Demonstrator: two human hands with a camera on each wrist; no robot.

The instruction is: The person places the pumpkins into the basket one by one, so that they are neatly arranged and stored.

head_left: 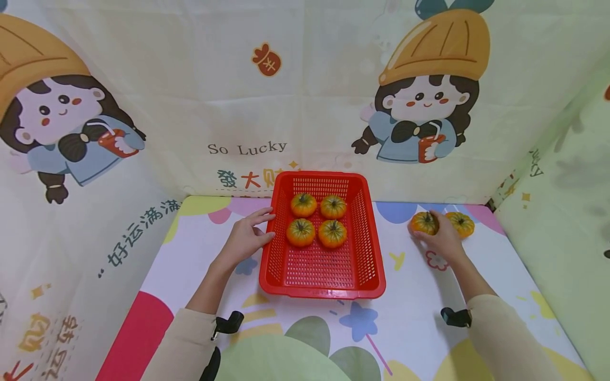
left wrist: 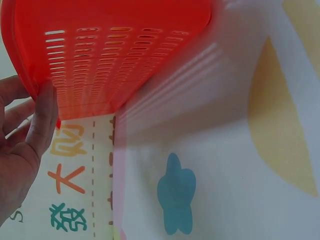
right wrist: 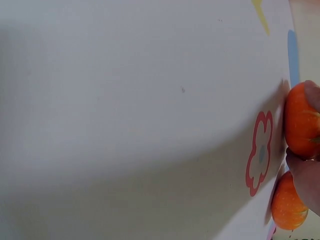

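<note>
Left arm: extended forward from the lower left and angled inward; left hand [head_left: 245, 238] at the left side of the red basket [head_left: 321, 292], back of the hand mostly upward; thumb and forefinger parted, their tips touching the rim; left wrist view shows fingers [left wrist: 44, 117] against the outside of the perforated wall; how firmly they press, cannot tell.

Right arm: extended forward from the lower right, forearm slanting leftward toward the fingertips; right hand [head_left: 444, 238] over the right far part of the desk [head_left: 405, 296], back of the hand up; thumb on the near side and fingers on the far side pinch the held pumpkin [head_left: 423, 224], parted by about its breadth; right wrist view catches the same grip at its edge, partly cut off; whether the pumpkin bears on the desk, cannot tell.

Second pumpkin [head_left: 463, 225]: on the desk just to the right of the gripped one, partly behind the hand; four pumpkins [head_left: 301, 233] sit in the basket, two by two, toward its far half, stems up; printed backdrop [head_left: 329, 79] stands behind the desk.
</note>
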